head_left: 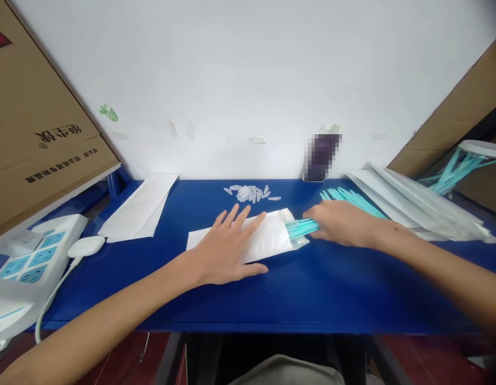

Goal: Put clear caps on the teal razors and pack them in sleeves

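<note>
A white plastic bag (272,238) lies at the middle of the blue table, its mouth facing right. Flat on top of it rests my left hand (226,248), fingers spread. My right hand (338,222) is closed round a bundle of thin turquoise sticks (300,229), whose left ends are inside the bag's mouth. Behind my right hand lie more turquoise sticks (352,199). A small pile of translucent white pieces (251,193) sits beyond the bag.
White sheets or bags (137,208) lie at the left, and larger plastic bags (424,203) at the right. A power strip (47,256) with a cable stands far left. A phone (322,155), blurred, leans on the wall. Cardboard (43,107) rises at the left.
</note>
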Demonstrator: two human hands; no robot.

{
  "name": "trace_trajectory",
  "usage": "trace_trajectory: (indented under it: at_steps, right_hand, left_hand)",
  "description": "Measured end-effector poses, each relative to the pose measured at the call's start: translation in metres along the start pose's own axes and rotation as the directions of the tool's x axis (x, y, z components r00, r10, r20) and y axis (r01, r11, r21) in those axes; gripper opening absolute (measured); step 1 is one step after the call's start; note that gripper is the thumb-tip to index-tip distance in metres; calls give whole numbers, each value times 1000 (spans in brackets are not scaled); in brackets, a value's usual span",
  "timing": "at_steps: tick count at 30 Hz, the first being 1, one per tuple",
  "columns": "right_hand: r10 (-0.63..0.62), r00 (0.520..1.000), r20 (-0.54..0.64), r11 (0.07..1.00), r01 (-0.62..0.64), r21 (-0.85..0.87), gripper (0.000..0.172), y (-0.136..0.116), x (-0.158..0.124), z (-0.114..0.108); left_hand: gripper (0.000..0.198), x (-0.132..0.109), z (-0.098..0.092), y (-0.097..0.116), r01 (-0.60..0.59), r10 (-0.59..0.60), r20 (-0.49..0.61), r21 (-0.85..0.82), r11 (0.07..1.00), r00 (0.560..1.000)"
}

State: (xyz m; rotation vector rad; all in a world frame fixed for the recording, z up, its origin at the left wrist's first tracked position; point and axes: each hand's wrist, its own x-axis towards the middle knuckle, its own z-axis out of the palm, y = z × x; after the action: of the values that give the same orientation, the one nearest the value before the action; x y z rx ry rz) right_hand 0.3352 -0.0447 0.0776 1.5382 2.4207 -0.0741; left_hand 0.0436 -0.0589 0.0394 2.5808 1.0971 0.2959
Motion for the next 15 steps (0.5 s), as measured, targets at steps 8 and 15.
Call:
trace_trajectory:
  at_steps: [8, 15]
  right_hand:
    - [-205, 958, 202, 976, 186, 111, 9, -28, 17, -90]
    - [-213, 961, -177, 944, 156, -290, 50, -65, 7, -199]
  left_hand:
    - [88, 23, 20, -6, -85, -18, -243, -408, 909, 970]
    - [57, 43, -18, 0, -208, -146, -375, -752, 626, 915]
